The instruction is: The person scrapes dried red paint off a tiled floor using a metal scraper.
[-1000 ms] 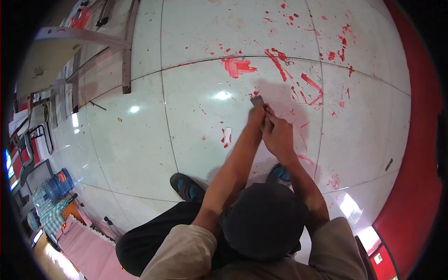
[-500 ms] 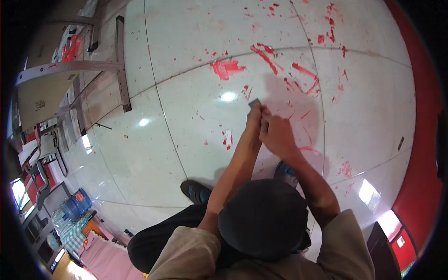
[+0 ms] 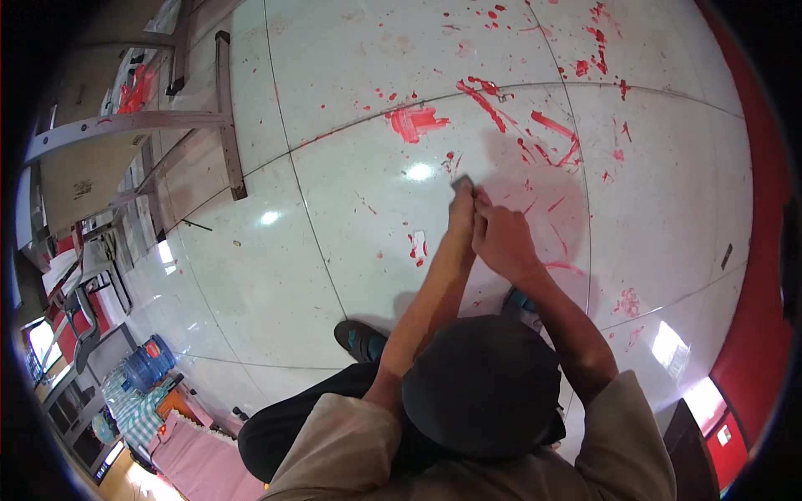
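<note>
My left hand (image 3: 462,210) is closed on a small flat grey blade-like piece (image 3: 462,182), which sticks out past the fingertips. Right beside it, my right hand (image 3: 506,236) has its fingers bent in against the left hand; whatever they pinch is too small to make out. Both hands are over the white tiled floor (image 3: 334,209). Red paint marks lie around them: a broad smear (image 3: 416,123) beyond the hands and long streaks (image 3: 551,127) to the upper right.
A metal ladder (image 3: 125,123) lies at the upper left. Blue water bottles (image 3: 149,362) and a pink cloth (image 3: 200,455) are at the lower left. A red wall (image 3: 764,250) borders the right side. My sandalled foot (image 3: 360,340) is left of my knees.
The view has shifted slightly, so the floor marks and ladder sit a little further right. My hands stay together, and the grey piece appears turned a little.
</note>
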{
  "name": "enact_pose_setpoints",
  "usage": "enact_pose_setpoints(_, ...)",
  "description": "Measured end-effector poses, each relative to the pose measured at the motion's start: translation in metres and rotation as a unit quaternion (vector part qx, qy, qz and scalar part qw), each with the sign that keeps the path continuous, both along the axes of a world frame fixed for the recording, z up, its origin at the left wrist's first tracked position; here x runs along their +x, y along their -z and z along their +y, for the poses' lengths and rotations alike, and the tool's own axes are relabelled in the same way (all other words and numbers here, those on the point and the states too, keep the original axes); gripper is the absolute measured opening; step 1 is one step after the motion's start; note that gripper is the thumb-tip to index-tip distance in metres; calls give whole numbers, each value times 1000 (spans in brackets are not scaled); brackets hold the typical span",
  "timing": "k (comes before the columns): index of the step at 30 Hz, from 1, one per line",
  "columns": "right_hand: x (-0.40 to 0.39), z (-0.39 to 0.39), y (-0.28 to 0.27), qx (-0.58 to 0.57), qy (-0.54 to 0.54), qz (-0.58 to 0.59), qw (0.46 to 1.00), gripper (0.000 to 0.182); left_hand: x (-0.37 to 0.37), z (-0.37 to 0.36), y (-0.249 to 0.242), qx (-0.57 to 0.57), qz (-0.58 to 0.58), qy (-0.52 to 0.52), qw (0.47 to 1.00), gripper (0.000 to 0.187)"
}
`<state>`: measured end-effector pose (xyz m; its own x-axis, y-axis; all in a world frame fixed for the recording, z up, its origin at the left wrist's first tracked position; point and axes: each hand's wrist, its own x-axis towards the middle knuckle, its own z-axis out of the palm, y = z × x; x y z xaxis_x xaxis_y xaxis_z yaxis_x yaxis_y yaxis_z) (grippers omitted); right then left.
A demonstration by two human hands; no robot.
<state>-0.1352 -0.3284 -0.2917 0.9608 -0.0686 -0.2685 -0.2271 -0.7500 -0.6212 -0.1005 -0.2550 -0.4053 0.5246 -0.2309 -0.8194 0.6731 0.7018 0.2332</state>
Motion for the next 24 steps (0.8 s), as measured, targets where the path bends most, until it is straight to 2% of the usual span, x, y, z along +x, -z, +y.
enact_pose_setpoints(2,0,-2,1,12,-14,-5,1000,21,-13,1,14,65,17,36,997,30)
enact_pose_setpoints(3,1,2,2,25,-8,-4,1000,21,-19,8,36,12,-15,23,1000,30)
enact_pose_setpoints(4,5,4,1,35,1,-7,999,21,-11,6,29,17,-8,-9,1000,28)
enact_pose_setpoints(6,16,2,-3,33,-2,35,999,22,16,13,24,31,-53,31,998,24)
enact_pose_setpoints(9,10,10,8,39,21,28,999,20,2,16,23,72,-5,48,996,24)
enact_pose_setpoints(12,-3,15,6,40,3,31,999,20,-13,19,35,-39,96,-57,993,24)
enact_pose_setpoints(13,8,16,0,38,5,28,999,20,-5,19,17,-1,68,-30,997,24)
enact_pose_setpoints(14,14,17,-4,35,5,22,999,20,3,17,6,20,-10,-10,1000,23)
enact_pose_setpoints(17,19,13,-2,40,-7,6,999,21,9,19,13,5,16,-19,1000,26)
enact_pose_setpoints(19,2,8,1,50,-14,28,998,20,-15,17,11,22,-52,11,998,27)
enact_pose_setpoints(22,5,8,-1,61,-1,33,998,21,-20,15,3,17,-2,8,1000,28)
enact_pose_setpoints(23,9,9,-1,63,11,25,998,21,-9,10,5,20,-2,-30,999,30)
enact_pose_setpoints(24,11,10,-1,60,10,34,998,21,3,16,-1,18,-52,23,998,31)
